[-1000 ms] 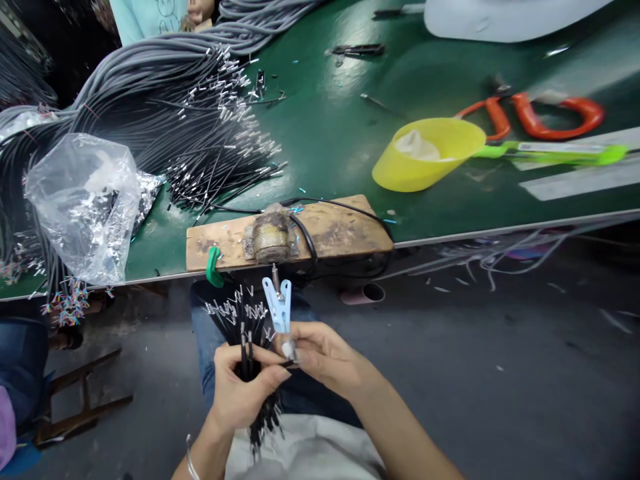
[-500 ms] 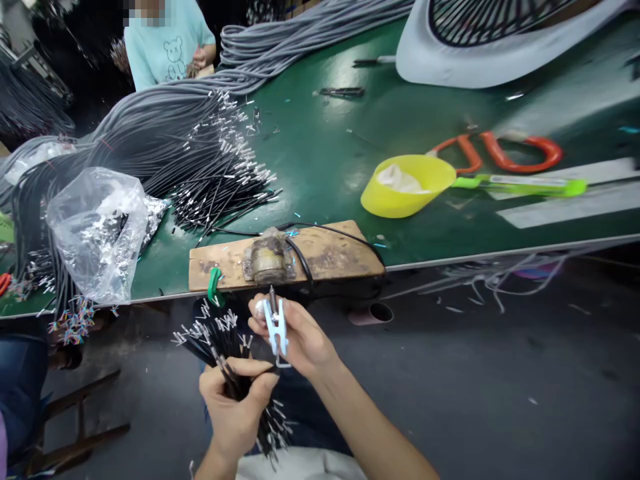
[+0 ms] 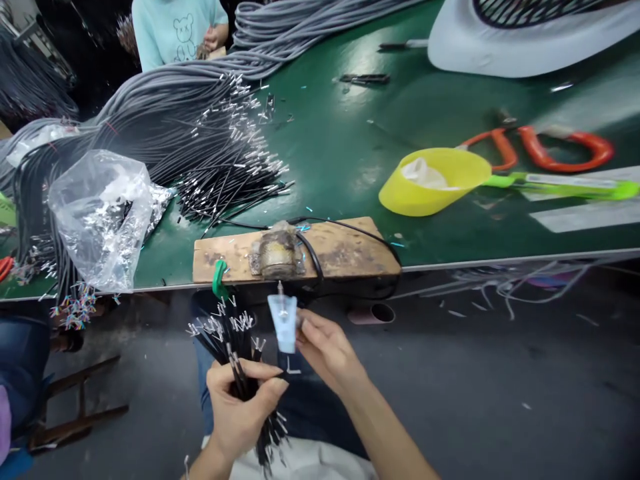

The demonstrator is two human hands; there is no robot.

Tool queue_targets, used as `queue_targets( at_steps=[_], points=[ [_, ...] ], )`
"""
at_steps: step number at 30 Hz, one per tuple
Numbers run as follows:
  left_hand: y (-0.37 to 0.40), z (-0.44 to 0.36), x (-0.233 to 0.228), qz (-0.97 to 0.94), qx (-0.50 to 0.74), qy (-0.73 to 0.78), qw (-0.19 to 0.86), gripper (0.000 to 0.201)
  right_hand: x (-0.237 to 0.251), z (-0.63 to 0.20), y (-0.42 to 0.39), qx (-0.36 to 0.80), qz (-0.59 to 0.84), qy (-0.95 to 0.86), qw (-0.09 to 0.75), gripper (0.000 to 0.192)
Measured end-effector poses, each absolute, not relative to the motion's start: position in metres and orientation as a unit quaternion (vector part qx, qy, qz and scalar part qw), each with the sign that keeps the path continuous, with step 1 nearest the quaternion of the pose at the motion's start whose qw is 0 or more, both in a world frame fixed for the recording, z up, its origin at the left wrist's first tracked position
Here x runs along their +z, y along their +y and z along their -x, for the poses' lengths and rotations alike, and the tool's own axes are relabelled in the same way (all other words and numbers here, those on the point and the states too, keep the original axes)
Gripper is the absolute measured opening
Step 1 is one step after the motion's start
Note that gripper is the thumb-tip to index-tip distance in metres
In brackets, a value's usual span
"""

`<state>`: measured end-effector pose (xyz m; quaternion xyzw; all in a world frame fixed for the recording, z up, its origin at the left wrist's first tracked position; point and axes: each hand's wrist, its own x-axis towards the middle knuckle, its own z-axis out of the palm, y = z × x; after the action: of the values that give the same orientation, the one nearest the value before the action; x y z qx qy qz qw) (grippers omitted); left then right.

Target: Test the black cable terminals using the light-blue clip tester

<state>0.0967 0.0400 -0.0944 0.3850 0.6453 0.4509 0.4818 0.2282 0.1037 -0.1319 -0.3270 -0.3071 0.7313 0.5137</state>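
2 hands work close together over the lap, near of the tabletop (image 3: 350, 153) edge; the left hand (image 3: 240, 407) is clenched round a bundle of thin black wires (image 3: 235, 353), its grip closed at the middle so the metal-tipped ends fan upward and stay apart enough to pick from; the lower ends hang down past the wrist toward the pale shirt. The right hand (image 3: 325, 350) pinches a light-blue clip tool (image 3: 283, 323) between thumb and fingers, held upright with a small metal tip pointing up, just right of the wire tips, seemingly so 1 end can be fed to it without shifting the bundle.

Straight ahead, a wooden block (image 3: 300, 250) sits at the near edge of the tabletop, a green clamp (image 3: 219, 280) hooked over its left end, apparently to pin it there; a worn metal fixture (image 3: 277, 250) sits on the block with a black cable looping from it. Far left lies a great heap of grey and black wires (image 3: 190, 127), tips pointing right, and a clear plastic bag (image 3: 103, 217) of small metal pieces rests beside it; to the right a yellow scoop (image 3: 435, 183) lies tilted, with orange-handled shears (image 3: 540, 143) beyond it; a second person in a pale teal shirt (image 3: 175, 30) sits at the far side.
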Motion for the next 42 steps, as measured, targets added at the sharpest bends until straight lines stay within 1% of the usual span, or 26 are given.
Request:
queue_targets(
  at_steps=[2,4,6,7,9,10,12,15,18,22,25,28,31,33,35,37,40,42],
  points=[
    [0.039,-0.097,-0.094,-0.38,0.425,0.654,0.498,0.019,-0.126,-0.235,0.093,0.637,0.366,-0.41,0.54,0.026],
    [0.036,-0.101,-0.091,-0.384,0.415,0.671,0.479,0.018,-0.115,-0.239,0.084,0.517,0.378,-0.532,0.554,0.018],
    [0.034,-0.105,-0.087,-0.413,0.405,0.682,0.448,0.016,-0.103,-0.238,0.079,0.413,0.376,-0.644,0.523,0.003],
    [0.033,-0.107,-0.085,-0.432,0.397,0.679,0.441,0.016,-0.098,-0.236,0.077,0.379,0.372,-0.687,0.496,0.003],
    [0.032,-0.11,-0.083,-0.461,0.382,0.669,0.441,0.016,-0.094,-0.231,0.075,0.352,0.362,-0.737,0.449,0.006],
    [0.032,-0.111,-0.083,-0.466,0.375,0.666,0.446,0.016,-0.093,-0.229,0.075,0.347,0.353,-0.746,0.445,0.007],
    [0.031,-0.11,-0.085,-0.461,0.363,0.67,0.455,0.014,-0.095,-0.226,0.074,0.338,0.337,-0.741,0.473,0.012],
    [0.032,-0.109,-0.088,-0.433,0.359,0.687,0.46,0.007,-0.101,-0.226,0.073,0.362,0.34,-0.702,0.51,0.015],
    [0.032,-0.109,-0.088,-0.413,0.378,0.696,0.451,0.005,-0.106,-0.226,0.071,0.431,0.353,-0.65,0.517,0.02],
    [0.031,-0.11,-0.088,-0.397,0.42,0.68,0.452,0.017,-0.112,-0.225,0.072,0.51,0.352,-0.587,0.521,0.023],
    [0.029,-0.111,-0.09,-0.361,0.433,0.678,0.471,0.029,-0.115,-0.222,0.074,0.531,0.365,-0.558,0.523,0.026],
    [0.027,-0.114,-0.092,-0.347,0.444,0.681,0.468,0.036,-0.115,-0.218,0.072,0.487,0.378,-0.578,0.534,0.028],
    [0.024,-0.117,-0.095,-0.324,0.465,0.687,0.455,0.033,-0.113,-0.212,0.066,0.371,0.416,-0.605,0.569,0.024],
    [0.022,-0.119,-0.097,-0.294,0.484,0.675,0.472,0.034,-0.112,-0.208,0.062,0.338,0.424,-0.601,0.587,0.019],
    [0.021,-0.121,-0.101,-0.271,0.496,0.658,0.497,0.039,-0.113,-0.207,0.06,0.379,0.413,-0.583,0.588,0.017],
    [0.021,-0.121,-0.104,-0.248,0.5,0.639,0.529,0.043,-0.116,-0.209,0.06,0.472,0.387,-0.555,0.565,0.017],
    [0.023,-0.12,-0.105,-0.217,0.495,0.607,0.582,0.046,-0.123,-0.215,0.064,0.6,0.351,-0.501,0.516,0.025],
    [0.024,-0.118,-0.104,-0.213,0.487,0.599,0.599,0.046,-0.126,-0.219,0.066,0.623,0.338,-0.494,0.504,0.028]
  ],
)
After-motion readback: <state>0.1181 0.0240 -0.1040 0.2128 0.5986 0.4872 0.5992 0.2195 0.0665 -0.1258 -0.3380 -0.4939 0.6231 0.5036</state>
